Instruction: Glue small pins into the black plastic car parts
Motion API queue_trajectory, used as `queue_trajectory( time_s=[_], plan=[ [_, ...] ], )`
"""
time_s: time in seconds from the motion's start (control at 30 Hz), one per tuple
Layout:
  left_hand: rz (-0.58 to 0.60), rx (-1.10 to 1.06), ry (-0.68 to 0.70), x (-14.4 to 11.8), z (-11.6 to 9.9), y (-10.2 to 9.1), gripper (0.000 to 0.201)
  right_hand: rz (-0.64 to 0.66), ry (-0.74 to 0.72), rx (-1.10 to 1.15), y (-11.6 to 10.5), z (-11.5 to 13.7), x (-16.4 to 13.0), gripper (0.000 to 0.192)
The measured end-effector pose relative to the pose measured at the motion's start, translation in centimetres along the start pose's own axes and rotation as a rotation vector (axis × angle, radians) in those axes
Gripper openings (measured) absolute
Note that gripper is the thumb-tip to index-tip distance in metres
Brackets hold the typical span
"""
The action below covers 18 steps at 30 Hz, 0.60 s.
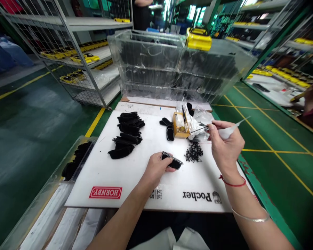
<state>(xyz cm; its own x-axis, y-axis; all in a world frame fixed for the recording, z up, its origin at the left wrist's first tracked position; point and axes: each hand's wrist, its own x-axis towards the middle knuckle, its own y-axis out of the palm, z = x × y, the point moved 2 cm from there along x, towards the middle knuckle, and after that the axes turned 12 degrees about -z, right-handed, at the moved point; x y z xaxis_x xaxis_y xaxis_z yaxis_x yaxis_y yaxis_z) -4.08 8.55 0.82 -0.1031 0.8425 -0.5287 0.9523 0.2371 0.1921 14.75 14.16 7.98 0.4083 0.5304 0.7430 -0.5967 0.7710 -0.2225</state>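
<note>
My left hand, fingers closed, grips a small curved black part above the white board. In my right hand are a thin dark tool, perhaps tweezers, and a white squeeze bottle whose nozzle points up and right. The tool's tip reaches toward a yellow box; whether it touches is unclear. Below that box lies a pile of tiny black pieces. Several black parts rest just left of the box. More of them form a row of stacks at the board's left.
The white board bears printed lettering. Crumpled plastic and white tissue sit behind the yellow box. A large clear bin stands beyond, with a yellow car body on its rim. At left are a tray of black parts and a wire rack.
</note>
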Motion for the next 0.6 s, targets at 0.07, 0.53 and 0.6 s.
queue_trajectory(
  time_s=[0.07, 0.53, 0.6],
  plan=[
    [-0.014, 0.006, -0.004, -0.2, -0.2, 0.1, 0.012, -0.026, -0.044, -0.002, 1.0, -0.4, 0.9, 0.023],
    [0.026, -0.028, 0.031, 0.0, 0.3, -0.1, 0.01, 0.272, -0.208, -0.106, 5.9, -2.6, -1.1, 0.019],
    [0.032, -0.027, 0.025, 0.0, 0.3, -0.1, 0.011, 0.261, -0.205, -0.109, 5.9, -2.9, -1.1, 0.019]
  ],
)
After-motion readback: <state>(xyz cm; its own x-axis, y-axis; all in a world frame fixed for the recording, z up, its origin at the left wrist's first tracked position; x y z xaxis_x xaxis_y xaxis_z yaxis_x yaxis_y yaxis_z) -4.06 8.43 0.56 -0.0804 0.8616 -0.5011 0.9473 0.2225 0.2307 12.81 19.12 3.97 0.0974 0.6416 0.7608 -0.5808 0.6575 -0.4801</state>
